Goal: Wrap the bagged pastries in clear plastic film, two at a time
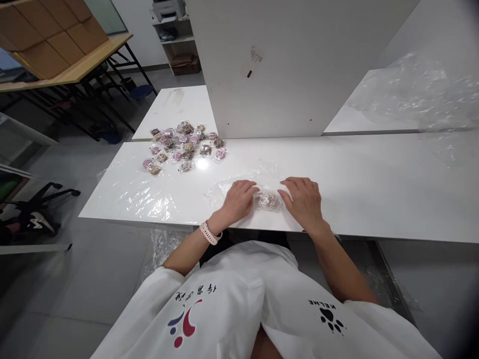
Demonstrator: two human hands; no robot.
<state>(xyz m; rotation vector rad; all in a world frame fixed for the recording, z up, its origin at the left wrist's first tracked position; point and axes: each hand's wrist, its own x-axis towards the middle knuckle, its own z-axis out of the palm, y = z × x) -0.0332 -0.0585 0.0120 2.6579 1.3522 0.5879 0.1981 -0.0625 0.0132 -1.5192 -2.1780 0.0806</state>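
- White tabletop: smooth and glossy, running from eight to four o'clock around the packet.
- White upright panel: stands at twelve, beyond the hands, and limits reach straight ahead.
- Cardboard boxes: stacked on a wooden table far out at ten, well apart from the work.
- Crumpled clear plastic sheeting: at two, well away from the right hand.
- Flat clear film: at nine, towards the near edge; glare hides its outline.
- Heap of wrapped snack pieces: pink and brown, loosely scattered at ten, outside the hands' working space.
- Loose clear film: beside the left hand at nine, close enough to snag or bunch underneath it.
- Right hand: at three, partly curled, with thumb and index tips near the packet's right end.
- Left hand: at nine, fingers bent, tips at the packet's left end. Whether either hand pinches film I cannot tell.
- Clear-wrapped packet: on the tabletop at the clock's centre, between the hands. Probably light, slippery and crinkly outside, with crushable contents; best held gently by both ends, sparing the middle.
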